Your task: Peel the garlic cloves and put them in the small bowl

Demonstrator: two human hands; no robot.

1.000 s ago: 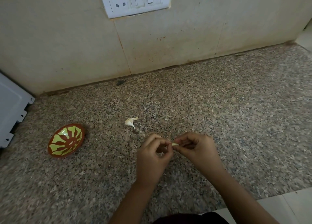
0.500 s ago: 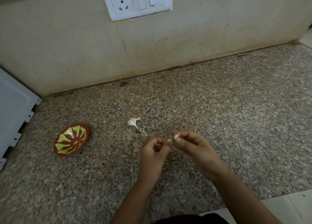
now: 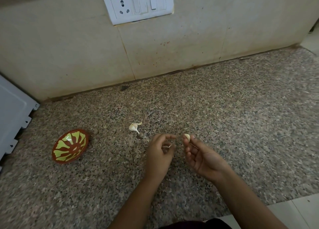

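My right hand (image 3: 202, 157) pinches a pale garlic clove (image 3: 187, 137) at its fingertips, low over the speckled granite counter (image 3: 224, 125). A short gap to its left, my left hand (image 3: 159, 155) has its fingers curled round a thin scrap of garlic skin (image 3: 168, 146). A garlic piece with papery skin (image 3: 134, 126) lies on the counter just beyond my left hand. The small red bowl with a green pattern (image 3: 70, 146) stands tilted at the left, with nothing in it.
A white appliance panel (image 3: 12, 114) leans in at the far left edge. The tiled wall with a white socket and switch plate (image 3: 138, 4) runs along the back. The counter's front edge meets pale floor tiles at the lower right.
My hands were joined on the clove; they have drawn apart, the right keeping the clove and the left keeping a scrap of skin.
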